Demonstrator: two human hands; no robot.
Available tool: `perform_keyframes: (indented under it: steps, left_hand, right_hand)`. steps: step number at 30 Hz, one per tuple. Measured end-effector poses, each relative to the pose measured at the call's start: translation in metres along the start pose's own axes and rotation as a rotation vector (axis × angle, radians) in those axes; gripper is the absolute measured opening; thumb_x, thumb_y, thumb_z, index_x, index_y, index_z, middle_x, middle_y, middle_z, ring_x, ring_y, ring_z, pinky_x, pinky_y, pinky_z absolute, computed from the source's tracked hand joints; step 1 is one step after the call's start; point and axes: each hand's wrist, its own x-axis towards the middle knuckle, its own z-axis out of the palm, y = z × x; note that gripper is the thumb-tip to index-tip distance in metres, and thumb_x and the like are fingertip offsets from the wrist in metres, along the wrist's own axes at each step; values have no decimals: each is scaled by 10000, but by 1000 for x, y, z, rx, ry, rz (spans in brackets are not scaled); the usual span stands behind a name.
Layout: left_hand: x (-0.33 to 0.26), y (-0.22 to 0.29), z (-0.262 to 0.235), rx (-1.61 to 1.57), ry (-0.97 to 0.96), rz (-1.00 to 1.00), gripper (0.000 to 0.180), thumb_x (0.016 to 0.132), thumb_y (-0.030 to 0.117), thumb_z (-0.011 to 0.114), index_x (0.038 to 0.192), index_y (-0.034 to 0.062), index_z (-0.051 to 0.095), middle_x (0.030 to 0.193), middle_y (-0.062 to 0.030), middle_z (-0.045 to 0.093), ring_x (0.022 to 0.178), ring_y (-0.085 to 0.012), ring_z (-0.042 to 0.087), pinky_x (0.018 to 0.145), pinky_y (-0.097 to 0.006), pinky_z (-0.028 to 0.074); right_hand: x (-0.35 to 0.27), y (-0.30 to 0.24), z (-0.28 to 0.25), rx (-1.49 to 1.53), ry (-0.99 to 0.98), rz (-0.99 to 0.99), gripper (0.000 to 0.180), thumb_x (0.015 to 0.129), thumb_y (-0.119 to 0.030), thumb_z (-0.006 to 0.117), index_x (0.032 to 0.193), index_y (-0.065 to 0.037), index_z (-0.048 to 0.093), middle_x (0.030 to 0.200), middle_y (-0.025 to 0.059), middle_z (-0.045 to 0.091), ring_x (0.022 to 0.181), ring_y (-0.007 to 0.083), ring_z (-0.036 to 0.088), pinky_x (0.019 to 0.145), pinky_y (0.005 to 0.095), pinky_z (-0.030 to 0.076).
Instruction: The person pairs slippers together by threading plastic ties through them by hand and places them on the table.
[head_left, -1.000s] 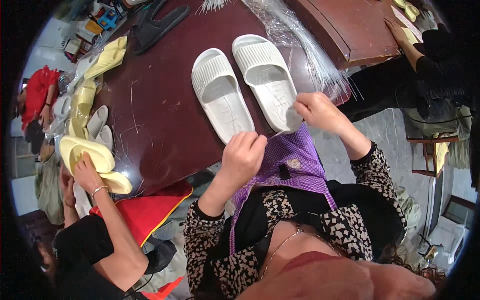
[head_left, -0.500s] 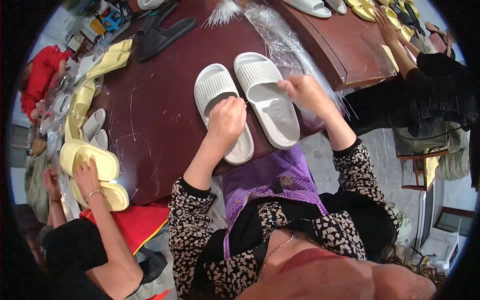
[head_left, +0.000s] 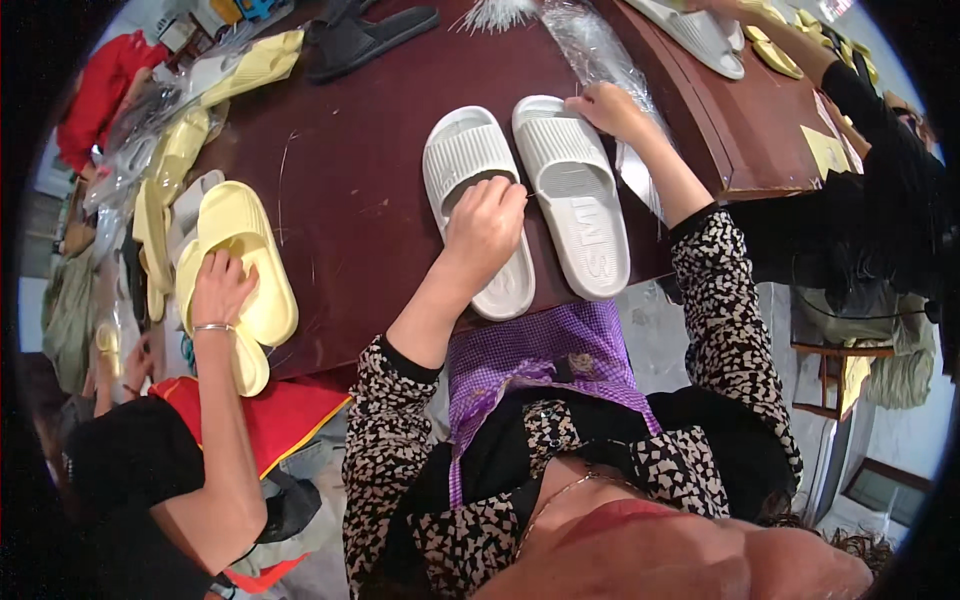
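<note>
Two light grey ribbed slides lie side by side before me, the left slide (head_left: 465, 152) and the right slide (head_left: 588, 240), toes pointing away. My left hand (head_left: 482, 230) rests over the left slide's opening, thumb and fingers pinched near its inner side. A thin strand shows at those fingertips, reaching into the gap between the slides. By the outer toe end of the right slide is my right hand (head_left: 610, 110), its fingers drawn together. Anything between its fingertips is too small to make out.
A dark red table (head_left: 350, 210) bears a black slide (head_left: 375, 42) and a bundle of clear strands (head_left: 600, 50). At left a co-worker's hand (head_left: 222, 285) holds yellow slides (head_left: 265, 260). Another co-worker in black reaches over the right table (head_left: 730, 150).
My right hand has moved from beside the right slide's strap up to its toe end. My left hand stays pinched over the left slide. The co-worker's yellow slides have turned more upright.
</note>
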Motion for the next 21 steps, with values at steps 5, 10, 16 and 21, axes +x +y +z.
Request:
perform_keyframes:
  steps: [5, 10, 16, 21]
  left_hand:
    - [0, -4, 2, -62, 83, -25, 49, 743, 18, 573, 784, 35, 552, 748, -85, 522, 715, -241, 559, 639, -346, 463]
    - [-3, -11, -1, 23, 67, -38, 58, 734, 13, 570, 782, 33, 547, 784, -91, 528, 738, -244, 561, 657, -343, 470]
    - [-3, -12, 3, 31, 89, -23, 61, 712, 13, 569, 756, 34, 532, 808, -96, 525, 755, -248, 563, 671, -335, 474]
    - [-4, -14, 6, 43, 86, -13, 70, 697, 12, 572, 746, 32, 527, 809, -95, 525, 758, -245, 565, 667, -336, 477]
  right_hand:
    - [11, -3, 13, 51, 166, -199, 267, 828, -262, 629, 861, -1, 678, 810, 192, 657, 763, 288, 637, 719, 378, 478]
    - [23, -53, 14, 561, -1, -348, 151, 814, -162, 624, 832, -15, 654, 682, 33, 614, 690, 114, 600, 620, 271, 470]
    - [36, -102, 26, 480, -432, -465, 122, 818, -132, 611, 842, -17, 642, 743, 4, 612, 686, 89, 545, 612, 234, 441]
    - [36, -121, 33, 387, -530, -314, 144, 824, -148, 616, 862, -10, 637, 770, 18, 626, 707, 86, 547, 636, 231, 439]
